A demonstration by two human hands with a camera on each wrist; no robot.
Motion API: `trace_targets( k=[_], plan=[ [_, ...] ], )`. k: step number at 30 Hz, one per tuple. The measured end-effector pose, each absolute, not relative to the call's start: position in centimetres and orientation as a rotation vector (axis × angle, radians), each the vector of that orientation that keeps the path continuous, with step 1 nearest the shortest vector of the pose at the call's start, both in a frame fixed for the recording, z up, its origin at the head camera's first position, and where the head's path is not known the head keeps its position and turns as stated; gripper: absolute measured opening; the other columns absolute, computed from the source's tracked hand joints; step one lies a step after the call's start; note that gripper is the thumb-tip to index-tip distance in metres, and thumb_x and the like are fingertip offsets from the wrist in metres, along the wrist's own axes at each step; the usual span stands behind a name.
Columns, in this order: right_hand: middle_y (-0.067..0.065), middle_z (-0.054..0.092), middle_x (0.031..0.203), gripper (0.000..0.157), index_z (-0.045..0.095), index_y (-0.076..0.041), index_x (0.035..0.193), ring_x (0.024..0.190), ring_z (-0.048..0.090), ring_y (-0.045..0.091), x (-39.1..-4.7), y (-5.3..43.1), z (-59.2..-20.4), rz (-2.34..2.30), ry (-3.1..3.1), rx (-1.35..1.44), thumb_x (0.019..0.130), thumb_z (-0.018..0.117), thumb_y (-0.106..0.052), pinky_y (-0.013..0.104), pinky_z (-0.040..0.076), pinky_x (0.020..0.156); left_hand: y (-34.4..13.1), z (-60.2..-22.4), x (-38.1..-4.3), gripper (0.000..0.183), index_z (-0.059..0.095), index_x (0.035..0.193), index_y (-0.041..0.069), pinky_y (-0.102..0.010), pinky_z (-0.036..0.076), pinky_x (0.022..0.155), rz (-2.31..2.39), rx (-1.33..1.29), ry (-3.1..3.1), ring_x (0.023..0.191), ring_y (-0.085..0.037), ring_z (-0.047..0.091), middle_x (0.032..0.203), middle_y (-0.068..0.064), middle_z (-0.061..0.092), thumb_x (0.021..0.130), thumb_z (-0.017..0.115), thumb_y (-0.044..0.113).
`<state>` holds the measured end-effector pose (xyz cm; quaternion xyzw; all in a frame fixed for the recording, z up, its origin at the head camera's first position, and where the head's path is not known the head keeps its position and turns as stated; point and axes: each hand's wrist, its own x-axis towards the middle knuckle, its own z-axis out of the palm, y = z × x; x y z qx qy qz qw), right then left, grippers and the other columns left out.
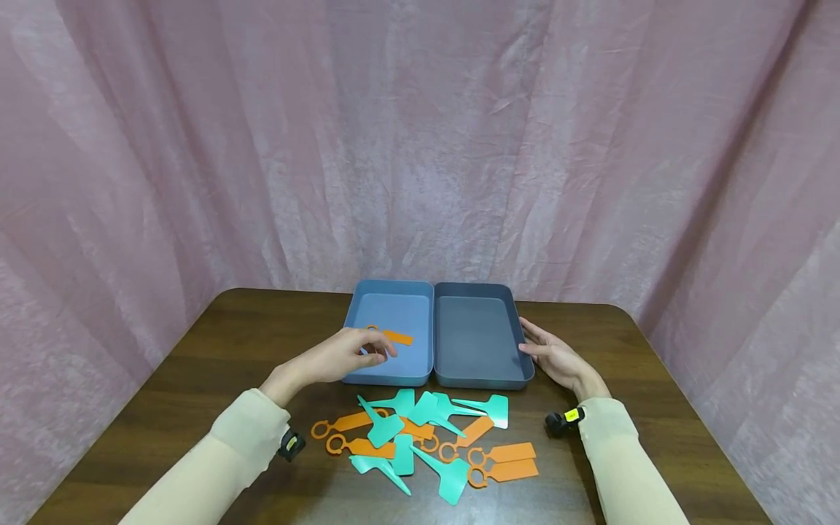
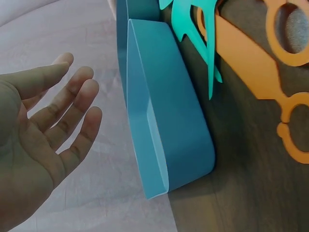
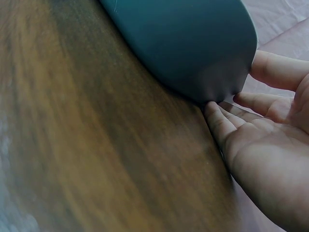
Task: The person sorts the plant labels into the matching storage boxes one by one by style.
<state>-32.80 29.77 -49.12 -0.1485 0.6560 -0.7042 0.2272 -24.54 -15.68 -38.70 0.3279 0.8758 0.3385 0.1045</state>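
Note:
My left hand (image 1: 351, 355) hovers over the near left part of a blue tray (image 1: 387, 306), fingers loosely bent and holding nothing. In the left wrist view its fingers (image 2: 72, 128) are spread apart, with air between them. One orange ring-ended plant tag (image 1: 399, 337) lies inside the blue tray, just beyond the fingertips. Against the blue tray's right side stands a dark grey tray (image 1: 475, 328) with nothing in it. My right hand (image 1: 556, 359) touches this grey tray's outer right wall; the right wrist view shows extended fingertips (image 3: 219, 118) low against its corner.
In front of the trays lies a loose pile of green T-shaped plant tags (image 1: 453, 481) and orange ring-ended tags (image 1: 515, 470), some overlapping. All rest on a brown wooden table (image 1: 262, 328). A pink curtain (image 1: 420, 146) hangs behind the table's far edge.

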Motion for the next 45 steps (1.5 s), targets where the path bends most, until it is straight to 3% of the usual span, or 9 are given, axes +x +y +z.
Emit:
trace_targets(
  k=[3, 7, 15, 28, 36, 41, 45],
  plan=[
    [0.015, -0.008, 0.174, 0.078, -0.003, -0.009, 0.167, 0.159, -0.003, 0.035, -32.8, 29.7, -49.0, -1.95, 1.795, -0.406, 0.108, 0.048, -0.001, 0.016, 0.041, 0.101, -15.7, -38.9, -24.2, 0.02, 0.072, 0.121, 0.021, -0.032, 0.055, 0.086, 0.981, 0.952, 2.578, 0.101, -0.011, 0.065, 0.115, 0.006, 0.07, 0.107, 0.06, 0.013],
    [0.015, -0.007, 0.174, 0.078, -0.003, -0.009, 0.167, 0.159, -0.001, 0.035, -32.8, 29.5, -49.0, -1.958, 1.787, -0.407, 0.108, 0.048, 0.0, 0.016, 0.042, 0.101, -16.0, -39.3, -23.7, 0.02, 0.072, 0.12, 0.021, -0.033, 0.055, 0.086, 0.982, 0.954, 2.568, 0.1, -0.012, 0.066, 0.117, 0.001, 0.071, 0.107, 0.06, 0.013],
    [0.014, -0.009, 0.174, 0.076, -0.003, -0.008, 0.167, 0.159, -0.004, 0.034, -32.8, 29.5, -49.0, -1.967, 1.784, -0.404, 0.108, 0.045, 0.002, 0.014, 0.042, 0.1, -16.3, -40.4, -23.1, 0.019, 0.072, 0.121, 0.01, -0.03, 0.055, 0.081, 0.985, 1.022, 2.54, 0.096, -0.011, 0.064, 0.114, -0.004, 0.073, 0.107, 0.059, 0.011],
    [0.015, -0.009, 0.174, 0.076, -0.004, -0.007, 0.167, 0.159, -0.005, 0.034, -32.7, 29.6, -49.0, -1.969, 1.776, -0.404, 0.108, 0.045, 0.001, 0.015, 0.042, 0.1, -15.4, -42.0, -22.4, 0.017, 0.072, 0.118, 0.006, -0.028, 0.055, 0.08, 0.994, 1.01, 2.447, 0.092, -0.013, 0.066, 0.11, -0.008, 0.074, 0.106, 0.062, 0.011],
    [0.015, -0.007, 0.174, 0.077, -0.002, -0.009, 0.167, 0.159, -0.005, 0.034, -32.8, 29.6, -49.0, -1.952, 1.8, -0.394, 0.108, 0.046, 0.0, 0.015, 0.043, 0.101, -14.8, -43.1, -21.8, 0.02, 0.073, 0.119, 0.012, -0.028, 0.055, 0.087, 0.915, 0.969, 2.424, 0.097, -0.008, 0.064, 0.109, -0.002, 0.072, 0.099, 0.071, 0.008],
    [0.016, -0.007, 0.173, 0.077, -0.003, -0.008, 0.167, 0.159, -0.005, 0.036, -32.9, 29.6, -49.1, -1.934, 1.818, -0.422, 0.109, 0.047, -0.001, 0.015, 0.041, 0.101, -14.5, -43.2, -21.5, 0.024, 0.074, 0.117, 0.016, -0.033, 0.053, 0.09, 0.845, 0.964, 2.453, 0.1, -0.013, 0.062, 0.11, 0.002, 0.069, 0.094, 0.078, 0.011],
    [0.015, -0.007, 0.174, 0.078, -0.002, -0.009, 0.167, 0.159, -0.004, 0.035, -32.9, 29.8, -49.3, -1.945, 1.819, -0.407, 0.108, 0.048, -0.003, 0.015, 0.041, 0.101, -14.2, -43.4, -21.5, 0.026, 0.074, 0.116, 0.018, -0.03, 0.052, 0.087, 0.811, 0.96, 2.446, 0.097, -0.014, 0.06, 0.107, 0.004, 0.066, 0.092, 0.08, 0.012]
  ],
)
